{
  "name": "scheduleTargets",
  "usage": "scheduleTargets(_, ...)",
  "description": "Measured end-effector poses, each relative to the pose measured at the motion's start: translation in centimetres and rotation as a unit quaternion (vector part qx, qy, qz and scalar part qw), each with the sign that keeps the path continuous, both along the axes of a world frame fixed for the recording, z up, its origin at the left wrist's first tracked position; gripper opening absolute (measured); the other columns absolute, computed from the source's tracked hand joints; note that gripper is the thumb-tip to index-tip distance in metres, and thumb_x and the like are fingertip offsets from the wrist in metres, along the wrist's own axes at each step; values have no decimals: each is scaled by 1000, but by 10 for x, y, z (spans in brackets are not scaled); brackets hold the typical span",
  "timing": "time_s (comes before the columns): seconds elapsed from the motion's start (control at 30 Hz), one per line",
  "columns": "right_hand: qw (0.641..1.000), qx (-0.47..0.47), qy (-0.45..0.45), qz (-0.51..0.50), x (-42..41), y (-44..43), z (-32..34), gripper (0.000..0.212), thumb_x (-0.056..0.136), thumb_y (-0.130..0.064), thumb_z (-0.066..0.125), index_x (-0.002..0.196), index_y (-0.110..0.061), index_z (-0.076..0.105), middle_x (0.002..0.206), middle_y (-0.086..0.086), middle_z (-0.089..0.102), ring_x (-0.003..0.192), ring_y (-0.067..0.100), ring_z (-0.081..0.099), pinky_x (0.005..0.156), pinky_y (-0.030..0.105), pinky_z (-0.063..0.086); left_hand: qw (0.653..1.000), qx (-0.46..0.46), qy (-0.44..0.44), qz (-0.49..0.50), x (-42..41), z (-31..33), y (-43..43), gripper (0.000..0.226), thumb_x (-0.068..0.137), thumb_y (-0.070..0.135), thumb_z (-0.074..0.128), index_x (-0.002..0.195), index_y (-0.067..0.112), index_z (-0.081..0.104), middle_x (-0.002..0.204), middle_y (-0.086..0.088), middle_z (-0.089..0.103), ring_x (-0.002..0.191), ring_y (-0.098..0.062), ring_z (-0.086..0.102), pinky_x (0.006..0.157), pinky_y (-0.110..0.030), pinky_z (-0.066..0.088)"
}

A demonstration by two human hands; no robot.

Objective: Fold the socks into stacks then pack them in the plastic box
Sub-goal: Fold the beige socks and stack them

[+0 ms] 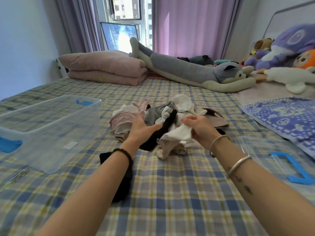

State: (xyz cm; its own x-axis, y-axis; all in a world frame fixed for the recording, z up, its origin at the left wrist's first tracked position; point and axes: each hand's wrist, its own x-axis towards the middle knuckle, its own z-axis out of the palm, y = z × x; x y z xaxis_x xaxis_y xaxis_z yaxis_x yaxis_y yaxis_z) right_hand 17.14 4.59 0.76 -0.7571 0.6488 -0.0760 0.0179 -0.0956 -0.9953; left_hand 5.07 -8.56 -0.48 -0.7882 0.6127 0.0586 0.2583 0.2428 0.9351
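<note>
- Sock pile [170, 111] lay unfolded mid-bed [170, 193], a mix of white, grey, pink and black; single socks were hard to separate.
- Left hand [142, 126] rested flat on the pile, fingers mostly straight, gripping nothing; fingertips were partly lost among pink socks.
- Right hand [202, 130] pinched a white sock [179, 134], fingers curled on it, tips hidden by cloth.
- Long black sock [167, 123] ran between the hands, lower end behind the left wrist.
- Dark sock [125, 184] lay under the left forearm, mostly covered.
- Plastic box [51, 133] stood lidless left of the pile, not touching it, cut off at the frame edge.
- Lid [265, 150] lay on the right, partly out of frame.
</note>
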Motion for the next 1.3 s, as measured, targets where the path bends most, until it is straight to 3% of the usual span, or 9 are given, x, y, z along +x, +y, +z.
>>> scheduleTargets(0.1,999,-13,9,36,-7,-10,2,10,93,-11,50,85,-6,54,75,6,54,66,15,53,59,26,47,977,-41,0,-207,23,4,6,43,75,35,72,114,29,54,111,4,62,95,-9,58,77,-18,50)
scheduleTargets(0.23,998,-51,21,12,-11,-8,-1,21,97,-16,40,93,-3,57,77,8,56,67,18,55,61,29,48,967,-89,212,-107,31,-6,17,41,78,29,69,113,19,50,90,6,55,82,-12,54,56,-16,39)
scheduleTargets(0.3,993,92,-68,-8,-10,2,-11,23,94,-5,42,113,0,53,93,13,62,77,21,57,66,26,47,980,-68,174,-74,25,-6,14,41,83,23,64,117,16,44,93,0,54,79,-14,53,57,-18,40)
scheduleTargets(0.4,894,375,-243,26,-9,15,-35,42,86,-4,51,127,-9,47,129,13,54,117,26,51,96,32,40,993,-66,65,-75,12,-5,9,24,89,16,55,110,19,43,98,-6,53,83,-19,52,70,-30,44)
scheduleTargets(0.53,824,454,-332,73,-14,14,-61,40,83,-24,61,122,-16,54,132,12,51,123,28,45,99,31,35,998,-23,4,-52,6,-6,6,16,92,7,43,95,22,49,104,-6,50,78,-18,49,66,-29,42)
scheduleTargets(0.7,893,378,-237,-65,-17,13,-44,30,93,-21,43,111,-1,56,118,22,59,110,36,53,86,37,41,992,60,-106,-40,2,-3,4,7,88,15,58,90,21,56,100,-7,57,74,-11,56,58,-21,46)
scheduleTargets(0.8,912,370,-142,-107,-13,13,-22,28,90,-24,52,108,-2,55,104,16,61,101,32,56,81,36,40,991,75,-96,-53,-1,-3,7,44,77,8,71,110,20,46,96,4,52,78,-8,56,58,-18,47)
scheduleTargets(1.0,969,228,-93,6,3,6,28,27,81,-18,68,100,-7,53,88,4,56,77,15,57,64,26,49,990,127,-43,31,2,9,11,7,93,15,49,91,15,56,96,-8,59,73,-9,56,60,-21,46)
scheduleTargets(1.3,992,-48,41,110,12,-17,62,15,92,-5,46,85,-7,59,79,10,62,46,10,65,46,23,55,967,210,-140,-38,13,34,9,21,92,29,53,78,21,67,75,1,70,60,-10,67,56,-24,54)
